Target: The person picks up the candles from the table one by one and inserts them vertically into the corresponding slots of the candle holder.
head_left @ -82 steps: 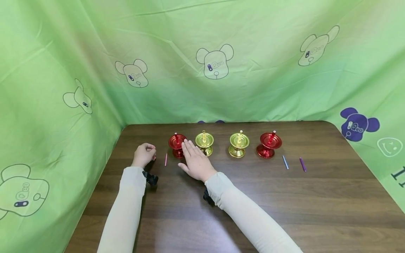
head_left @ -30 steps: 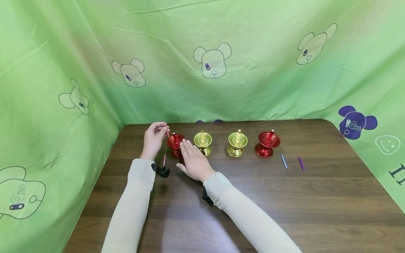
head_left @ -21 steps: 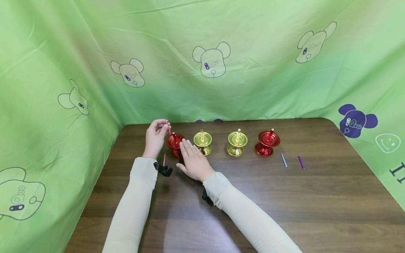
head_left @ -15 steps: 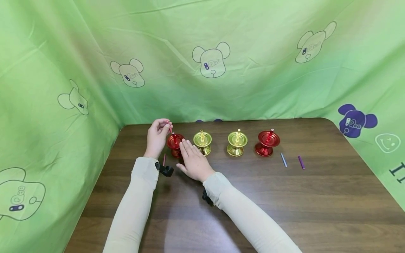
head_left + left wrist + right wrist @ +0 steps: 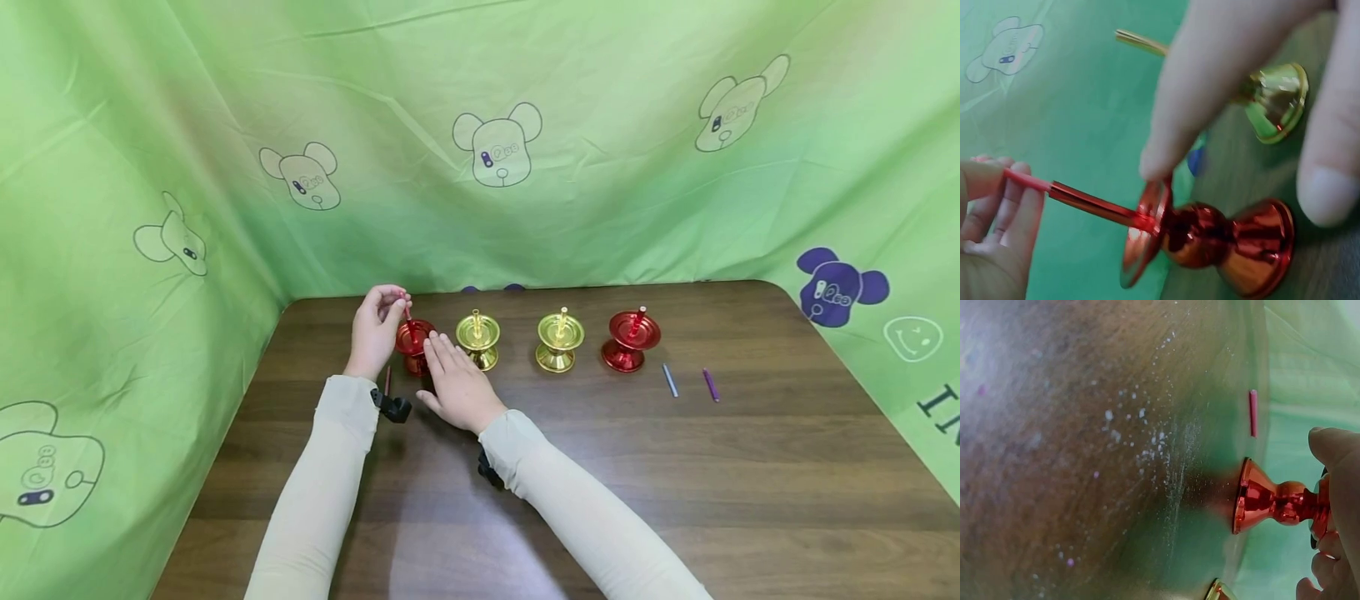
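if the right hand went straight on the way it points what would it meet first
Probably the left red holder; the right hand seems to touch it, though depth is unclear.

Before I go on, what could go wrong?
The pinched candle, at the mouth of the tube, might snap or slip if the left hand pushes it askew.
The left red holder could tip under a sideways push; the right hand seems only to touch its dish.
Lowering the left hand could roll the pink candle lying nearby.
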Tool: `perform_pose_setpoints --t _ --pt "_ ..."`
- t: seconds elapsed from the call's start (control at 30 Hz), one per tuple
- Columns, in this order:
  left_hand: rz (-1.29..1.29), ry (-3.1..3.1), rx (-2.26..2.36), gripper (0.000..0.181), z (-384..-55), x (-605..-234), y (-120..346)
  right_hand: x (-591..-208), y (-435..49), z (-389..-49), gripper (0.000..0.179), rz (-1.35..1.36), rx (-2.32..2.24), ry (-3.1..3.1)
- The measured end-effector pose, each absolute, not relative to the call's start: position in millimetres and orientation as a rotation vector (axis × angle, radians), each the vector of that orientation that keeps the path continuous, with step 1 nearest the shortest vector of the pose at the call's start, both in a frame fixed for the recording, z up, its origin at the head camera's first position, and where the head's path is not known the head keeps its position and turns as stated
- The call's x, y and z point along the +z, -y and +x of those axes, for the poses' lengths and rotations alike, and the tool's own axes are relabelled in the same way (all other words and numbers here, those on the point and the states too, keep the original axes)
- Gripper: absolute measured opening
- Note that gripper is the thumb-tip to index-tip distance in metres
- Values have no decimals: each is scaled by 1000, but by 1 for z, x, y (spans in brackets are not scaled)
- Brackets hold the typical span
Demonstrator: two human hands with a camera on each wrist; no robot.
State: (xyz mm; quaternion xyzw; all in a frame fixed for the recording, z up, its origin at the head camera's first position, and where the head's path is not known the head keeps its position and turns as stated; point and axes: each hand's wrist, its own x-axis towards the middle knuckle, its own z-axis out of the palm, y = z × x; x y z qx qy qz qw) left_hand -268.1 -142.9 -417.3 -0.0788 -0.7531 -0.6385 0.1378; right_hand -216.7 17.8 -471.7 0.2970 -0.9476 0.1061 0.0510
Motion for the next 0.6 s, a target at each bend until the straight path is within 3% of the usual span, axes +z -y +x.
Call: perform_pose_setpoints --t 0.6 --pt "-276 2245 -1550 14 -265 -421 142 -470 -18 -215 80 908 341 2867"
